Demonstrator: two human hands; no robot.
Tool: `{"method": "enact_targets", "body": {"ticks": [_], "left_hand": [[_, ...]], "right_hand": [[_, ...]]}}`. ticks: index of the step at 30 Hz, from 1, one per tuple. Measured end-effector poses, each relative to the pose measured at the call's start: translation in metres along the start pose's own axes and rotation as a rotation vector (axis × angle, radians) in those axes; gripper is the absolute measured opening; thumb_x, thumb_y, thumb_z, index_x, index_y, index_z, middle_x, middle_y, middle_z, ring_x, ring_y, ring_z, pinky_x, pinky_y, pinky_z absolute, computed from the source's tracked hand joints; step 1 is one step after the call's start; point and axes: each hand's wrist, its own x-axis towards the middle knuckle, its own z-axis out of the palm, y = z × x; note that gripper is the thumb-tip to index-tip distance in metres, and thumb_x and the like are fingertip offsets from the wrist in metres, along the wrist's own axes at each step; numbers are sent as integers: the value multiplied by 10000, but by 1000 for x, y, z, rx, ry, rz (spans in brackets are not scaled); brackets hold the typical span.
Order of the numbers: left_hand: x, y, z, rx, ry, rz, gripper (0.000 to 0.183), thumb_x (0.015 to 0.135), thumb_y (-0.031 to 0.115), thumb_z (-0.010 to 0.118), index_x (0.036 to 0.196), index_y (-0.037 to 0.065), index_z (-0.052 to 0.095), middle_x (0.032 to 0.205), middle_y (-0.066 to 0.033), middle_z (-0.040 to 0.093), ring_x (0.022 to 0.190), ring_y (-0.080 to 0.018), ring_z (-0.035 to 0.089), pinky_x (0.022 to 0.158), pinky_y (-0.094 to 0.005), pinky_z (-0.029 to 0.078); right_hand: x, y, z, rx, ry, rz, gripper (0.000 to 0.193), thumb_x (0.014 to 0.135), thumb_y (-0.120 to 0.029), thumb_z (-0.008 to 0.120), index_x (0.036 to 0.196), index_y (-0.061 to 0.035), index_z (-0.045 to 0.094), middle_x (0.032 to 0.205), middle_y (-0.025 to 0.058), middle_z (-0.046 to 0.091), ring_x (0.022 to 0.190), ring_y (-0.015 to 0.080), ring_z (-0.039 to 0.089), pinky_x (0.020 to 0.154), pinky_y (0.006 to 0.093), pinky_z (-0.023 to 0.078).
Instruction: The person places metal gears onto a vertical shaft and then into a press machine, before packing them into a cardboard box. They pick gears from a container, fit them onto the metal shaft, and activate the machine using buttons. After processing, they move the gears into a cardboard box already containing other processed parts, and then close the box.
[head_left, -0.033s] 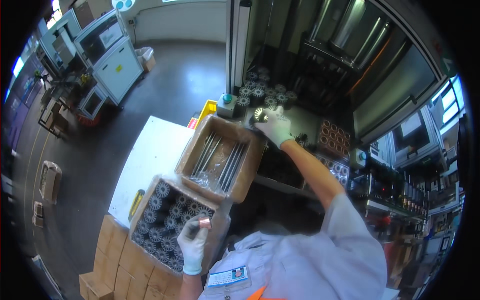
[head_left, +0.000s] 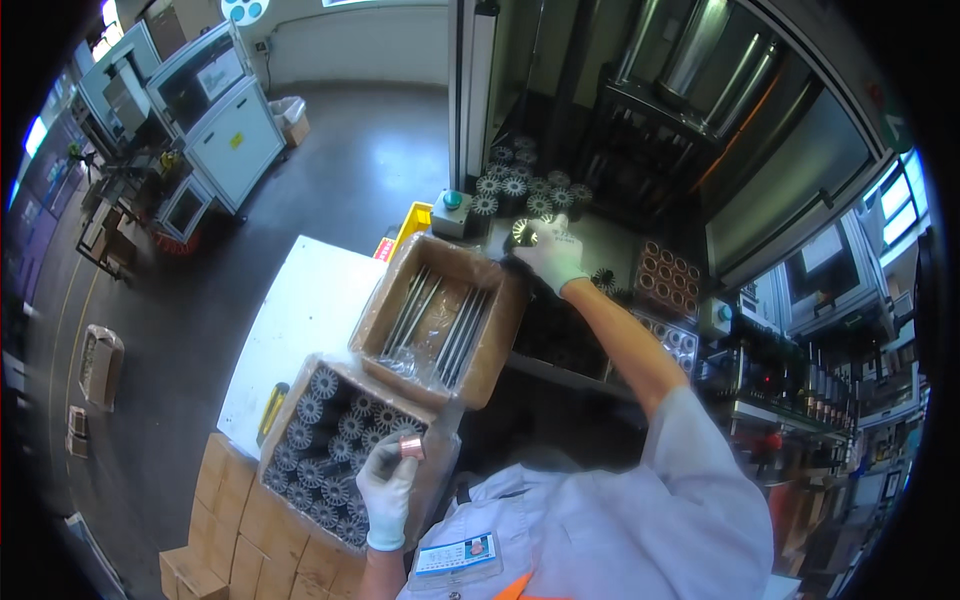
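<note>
In white gloves, my left hand [head_left: 384,496] pinches a small copper commutator [head_left: 411,447] above a plastic-lined carton [head_left: 447,462]. Rows of slotted metal armature cores [head_left: 311,468] stand in that carton. My right hand [head_left: 553,252] reaches forward to the machine table, its fingers closed round one armature core [head_left: 523,233] whose slotted end faces up. More loose cores [head_left: 515,186] stand on the table just beyond it. Between my hands, a second lined carton [head_left: 508,345] holds several metal shafts [head_left: 462,333] in two groups.
Right of my right hand lies a tray of copper rings [head_left: 668,277]; nearer is another tray [head_left: 683,345] of round parts. A green button box [head_left: 452,213] stands at the machine's left post [head_left: 468,100]. A yellow-handled cutter [head_left: 272,408] lies on the white board [head_left: 300,320]. Brown cartons [head_left: 240,520] sit lower left.
</note>
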Motion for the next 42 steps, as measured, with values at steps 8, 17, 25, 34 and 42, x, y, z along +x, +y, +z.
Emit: {"method": "enact_targets", "body": {"ticks": [8,17,25,34,42], "left_hand": [[24,3,49,135,-65,21,161,890,-17,678,1046,-54,678,1135,-92,675,1007,-126,628,899,-259,491],[51,-6,147,67,-168,-168,198,918,6,672,1098,-70,644,1042,-67,687,931,-102,639,836,-236,509],[82,-16,192,66,-317,-289,240,916,17,672,1125,-95,634,1088,-113,686,979,-151,659,907,-298,539],[158,-17,236,-164,-634,-512,321,910,11,693,1197,-96,596,1129,-131,675,1015,-205,675,964,-333,529],[198,-16,245,57,-614,-434,250,939,59,663,1137,-92,647,1031,-117,707,920,-166,690,868,-286,540]], "right_hand": [[46,31,38,-168,-19,-144,298,894,-323,627,1180,-247,663,1091,133,697,979,313,691,798,452,546],[59,55,29,284,-155,-306,682,920,-373,621,1527,-231,343,1313,245,572,1210,383,579,996,462,478],[66,195,-18,514,401,42,586,852,-244,713,1369,-47,520,1250,210,560,1169,367,560,1025,416,448],[143,222,-22,457,407,329,925,813,-339,763,1527,-9,277,1486,277,410,1349,420,447,1113,422,386],[192,229,-13,719,502,427,736,741,-307,848,1313,27,525,1166,176,686,1088,275,666,941,347,518]]}}
